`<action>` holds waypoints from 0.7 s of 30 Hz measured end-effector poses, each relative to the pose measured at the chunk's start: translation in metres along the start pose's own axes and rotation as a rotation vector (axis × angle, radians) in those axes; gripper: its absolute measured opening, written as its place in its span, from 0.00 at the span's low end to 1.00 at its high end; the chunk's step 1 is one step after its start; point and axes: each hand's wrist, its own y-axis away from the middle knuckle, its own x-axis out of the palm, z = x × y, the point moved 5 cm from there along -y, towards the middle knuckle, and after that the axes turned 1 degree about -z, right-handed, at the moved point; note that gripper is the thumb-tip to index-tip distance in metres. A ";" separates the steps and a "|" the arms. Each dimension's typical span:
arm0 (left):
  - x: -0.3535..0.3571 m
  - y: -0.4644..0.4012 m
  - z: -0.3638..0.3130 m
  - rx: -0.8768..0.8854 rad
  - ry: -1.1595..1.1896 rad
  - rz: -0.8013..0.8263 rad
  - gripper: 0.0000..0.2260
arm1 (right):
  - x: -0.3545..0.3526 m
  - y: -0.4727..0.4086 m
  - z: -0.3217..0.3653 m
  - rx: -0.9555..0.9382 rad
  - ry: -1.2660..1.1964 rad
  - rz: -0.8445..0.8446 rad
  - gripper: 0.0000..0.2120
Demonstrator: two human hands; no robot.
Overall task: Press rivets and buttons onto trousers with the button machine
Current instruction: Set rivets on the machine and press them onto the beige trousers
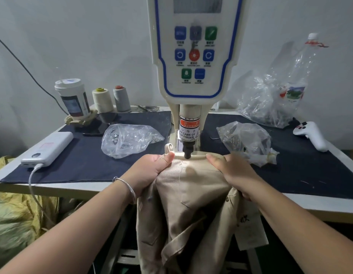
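Both hands are gripping the beige trousers (193, 186): left hand (152, 171) and right hand (234, 171) are stretching the waistband under the button machine's punch (187, 153). Thumbs are lying just beside it; a slip risks a pinch. Bags are crowding the worktop (310, 171) on both sides.

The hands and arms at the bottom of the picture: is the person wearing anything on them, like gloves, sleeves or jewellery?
No gloves. Both the left hand and the right hand are bare, and both forearms are uncovered as far as the picture shows, with no sleeve in view. The only thing worn is a thin silver-coloured bangle round the left wrist. No rings or watch show.
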 end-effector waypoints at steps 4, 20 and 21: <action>0.004 -0.003 -0.002 0.026 -0.212 -0.030 0.38 | 0.002 -0.002 -0.007 -0.066 0.185 -0.061 0.29; 0.004 -0.015 0.001 0.063 -0.136 -0.139 0.14 | 0.007 -0.018 -0.010 -0.219 0.259 -0.128 0.31; 0.003 -0.016 0.002 0.052 -0.117 -0.142 0.14 | 0.007 -0.020 -0.011 -0.216 0.239 -0.122 0.31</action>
